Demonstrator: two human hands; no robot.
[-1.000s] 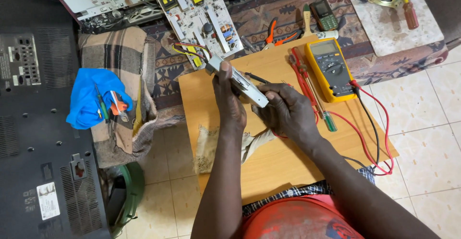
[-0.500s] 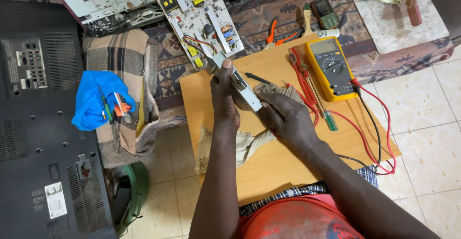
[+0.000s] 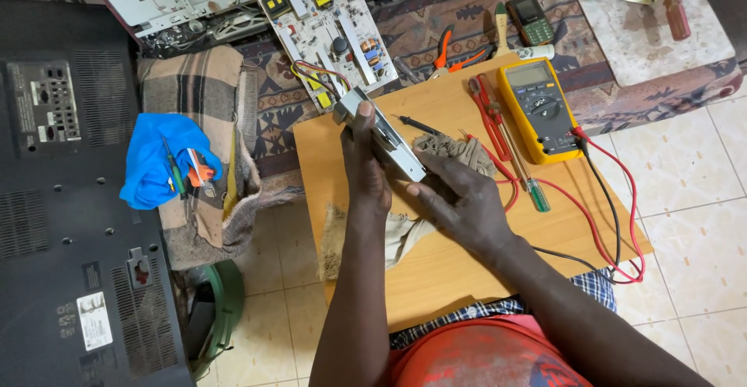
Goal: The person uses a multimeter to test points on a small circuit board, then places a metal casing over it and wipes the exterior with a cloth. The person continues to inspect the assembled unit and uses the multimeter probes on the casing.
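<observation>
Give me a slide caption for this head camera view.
Both hands, left and right, hold a metal part over a wooden board beside a yellow multimeter.

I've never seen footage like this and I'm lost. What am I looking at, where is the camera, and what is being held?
The camera sits on a person's head and looks down, so both arms reach in from below. The left hand and right hand together hold a slim grey metal part over a wooden board. On the board lie a rag, a yellow multimeter with red and black leads, and a screwdriver. Behind it lies a circuit board; at the left, a television's black back.
</observation>
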